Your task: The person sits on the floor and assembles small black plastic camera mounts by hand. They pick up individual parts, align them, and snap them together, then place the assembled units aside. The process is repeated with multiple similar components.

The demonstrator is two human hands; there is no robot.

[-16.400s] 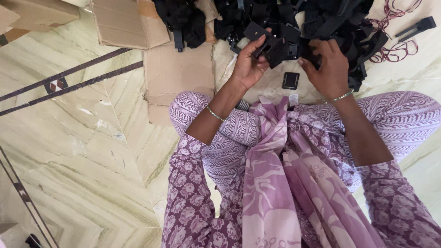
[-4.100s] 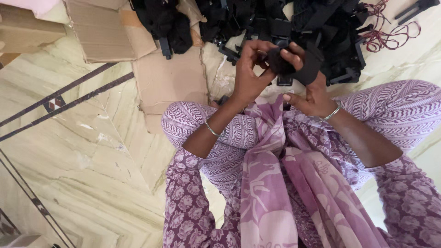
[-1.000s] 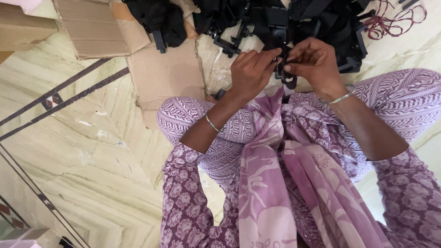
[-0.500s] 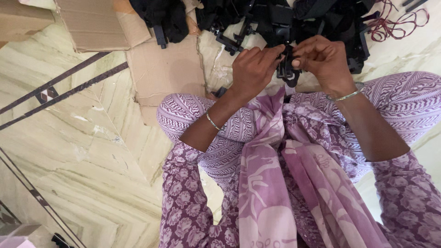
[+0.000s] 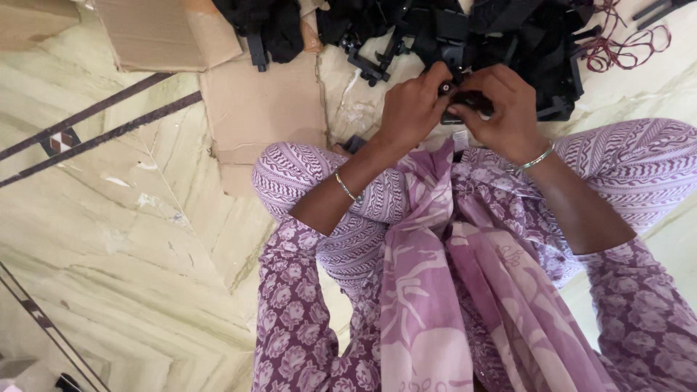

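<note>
Two hands at work, left hand (image 5: 412,109) and right hand (image 5: 504,109), fingers of both curled tight round one small black part (image 5: 468,109) held between them above the knees. Long axis running roughly left to right, ends mostly hidden. Beyond, a heap of black parts (image 5: 508,36) too tangled to count, two cardboard sheets (image 5: 261,109) far left, red wire (image 5: 624,43) far right.

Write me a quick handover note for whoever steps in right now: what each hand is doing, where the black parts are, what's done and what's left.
Left hand and right hand are both closed on one small black part, held over the lap.
The pile of black parts lies on the floor just ahead, red cord at its right edge, cardboard sheets to the left.
Done: one part picked up.
Left: the pile; no finished stack is visible.
</note>
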